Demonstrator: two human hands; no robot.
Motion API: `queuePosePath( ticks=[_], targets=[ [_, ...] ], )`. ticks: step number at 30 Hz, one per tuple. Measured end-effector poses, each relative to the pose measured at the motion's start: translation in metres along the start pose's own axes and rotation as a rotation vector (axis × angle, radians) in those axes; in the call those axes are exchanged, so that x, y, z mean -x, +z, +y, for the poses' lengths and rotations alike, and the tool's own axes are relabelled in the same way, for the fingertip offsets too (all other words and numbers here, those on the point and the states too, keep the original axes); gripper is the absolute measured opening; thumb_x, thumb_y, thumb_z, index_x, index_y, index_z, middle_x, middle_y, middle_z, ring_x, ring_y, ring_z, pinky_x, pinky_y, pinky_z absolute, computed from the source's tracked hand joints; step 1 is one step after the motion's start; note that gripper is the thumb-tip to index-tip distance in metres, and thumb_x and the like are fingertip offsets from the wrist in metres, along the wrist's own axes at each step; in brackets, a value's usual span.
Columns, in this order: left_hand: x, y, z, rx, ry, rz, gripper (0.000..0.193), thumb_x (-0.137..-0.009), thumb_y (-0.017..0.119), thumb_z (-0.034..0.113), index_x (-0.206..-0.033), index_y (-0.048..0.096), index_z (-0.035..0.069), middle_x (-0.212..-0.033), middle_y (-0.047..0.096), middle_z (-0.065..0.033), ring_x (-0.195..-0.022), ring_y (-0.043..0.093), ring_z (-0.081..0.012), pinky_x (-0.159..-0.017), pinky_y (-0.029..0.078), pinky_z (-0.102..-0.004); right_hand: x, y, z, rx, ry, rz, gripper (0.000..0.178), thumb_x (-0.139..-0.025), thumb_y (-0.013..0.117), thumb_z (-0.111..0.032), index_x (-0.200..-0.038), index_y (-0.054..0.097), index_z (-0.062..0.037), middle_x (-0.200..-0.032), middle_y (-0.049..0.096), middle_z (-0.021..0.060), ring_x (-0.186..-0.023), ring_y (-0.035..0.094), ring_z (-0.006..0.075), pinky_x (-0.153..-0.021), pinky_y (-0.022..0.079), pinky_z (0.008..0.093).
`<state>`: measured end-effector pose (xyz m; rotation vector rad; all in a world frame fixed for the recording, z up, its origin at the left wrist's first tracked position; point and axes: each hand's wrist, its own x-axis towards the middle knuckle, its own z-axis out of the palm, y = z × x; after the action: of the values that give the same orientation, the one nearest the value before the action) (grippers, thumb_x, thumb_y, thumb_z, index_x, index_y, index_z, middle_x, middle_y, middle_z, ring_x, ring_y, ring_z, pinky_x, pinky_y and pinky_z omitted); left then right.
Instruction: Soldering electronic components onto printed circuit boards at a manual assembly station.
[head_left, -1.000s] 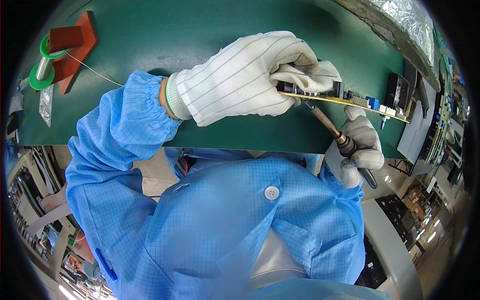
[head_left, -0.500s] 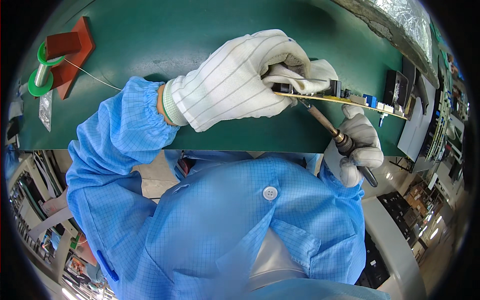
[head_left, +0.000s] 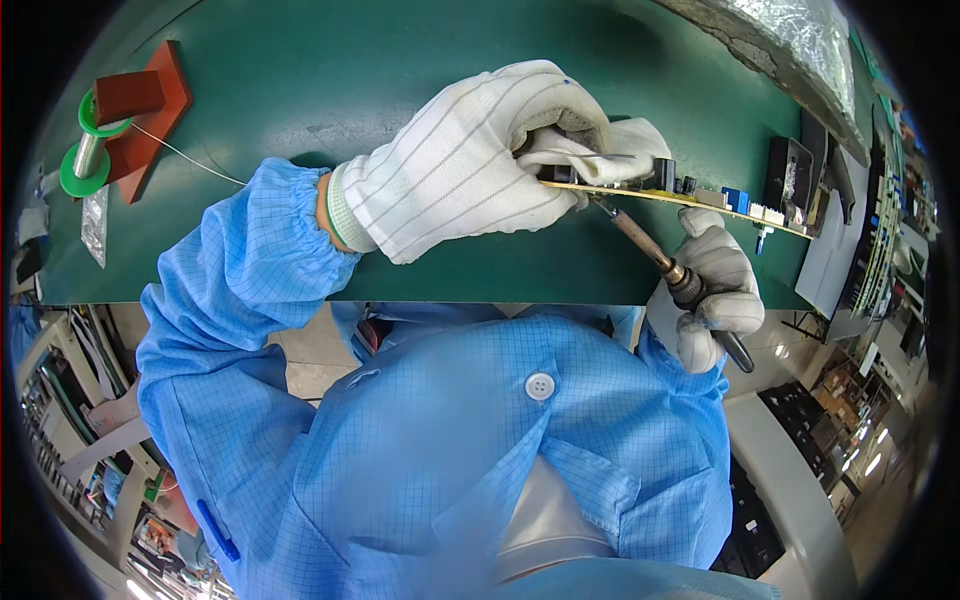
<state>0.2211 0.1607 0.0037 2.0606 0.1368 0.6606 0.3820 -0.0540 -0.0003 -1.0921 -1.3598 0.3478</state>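
My left hand, in a white striped glove, is closed on the left end of a circuit board. The board is seen nearly edge-on, its black, blue and white components upward. A thin length of wire shows at the left fingers; its hold is partly hidden. My right hand, gloved too, wraps round a soldering iron. The iron slants up and left, its tip at the underside of the board near my left fingertips. Whether the tip touches the board I cannot tell.
A solder spool with green flanges sits on a red-brown stand at the far left of the green table. Below it lies a small clear plastic bag. A black open box and a foil-covered block stand at the right.
Both hands, the board and the iron stay almost in place. The whole view has shifted very slightly, and the thin wire by my left fingers sits a little further left.
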Motion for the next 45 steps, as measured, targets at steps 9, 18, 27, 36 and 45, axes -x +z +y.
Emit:
queuePosePath(
  ticks=[9,18,27,36,45],
  targets=[
    [0.006,-0.001,0.001,-0.007,-0.018,-0.017,0.038,-0.064,0.081,0.008,-0.095,0.059,0.009,-0.094,0.061,-0.0059,-0.078,0.062,-0.0234,-0.07,0.052,-0.0326,-0.018,0.002,-0.019,0.182,-0.201,0.322,0.008,-0.094,0.054,-0.013,-0.102,0.053,-0.0129,-0.08,0.051,0.0058,-0.071,0.054,0.0264,-0.082,0.048,0.0537],
    [0.009,0.003,0.003,-0.086,0.152,0.006,0.037,-0.063,0.083,0.009,-0.092,0.061,0.009,-0.091,0.06,-0.0066,-0.076,0.062,-0.0227,-0.067,0.053,-0.0311,-0.022,-0.012,0.002,1.029,-0.15,0.513,0.025,-0.08,0.066,0.003,-0.104,0.058,0.0008,-0.092,0.064,0.0164,-0.078,0.063,0.0231,-0.073,0.054,0.033],
    [0.009,0.003,0.007,-0.017,0.17,0.03,0.022,-0.069,0.069,0.0,-0.09,0.064,0.006,-0.083,0.062,-0.0105,-0.075,0.061,-0.0286,-0.066,0.054,-0.0358,-0.027,-0.009,0.009,1.108,-0.198,0.418,0.023,-0.078,0.066,0.001,-0.1,0.061,-0.0012,-0.09,0.065,0.0122,-0.074,0.063,0.024,-0.073,0.052,0.0342],
    [0.01,0.002,0.003,-0.07,0.157,-0.003,0.032,-0.065,0.083,0.009,-0.09,0.064,0.008,-0.09,0.06,-0.007,-0.074,0.061,-0.0224,-0.065,0.053,-0.0311,-0.027,-0.012,0.007,1.15,-0.201,0.371,0.023,-0.078,0.065,0.002,-0.101,0.062,0.0002,-0.091,0.065,0.013,-0.076,0.064,0.0238,-0.072,0.052,0.033],
    [0.009,0.004,0.004,-0.067,0.182,-0.002,0.034,-0.064,0.084,0.011,-0.089,0.062,0.008,-0.089,0.06,-0.0068,-0.073,0.061,-0.0225,-0.064,0.052,-0.0314,-0.011,-0.033,-0.006,1.388,-0.171,0.396,0.023,-0.081,0.064,0.003,-0.104,0.06,0.001,-0.09,0.064,0.0149,-0.074,0.063,0.0225,-0.067,0.053,0.0312]
  ],
)
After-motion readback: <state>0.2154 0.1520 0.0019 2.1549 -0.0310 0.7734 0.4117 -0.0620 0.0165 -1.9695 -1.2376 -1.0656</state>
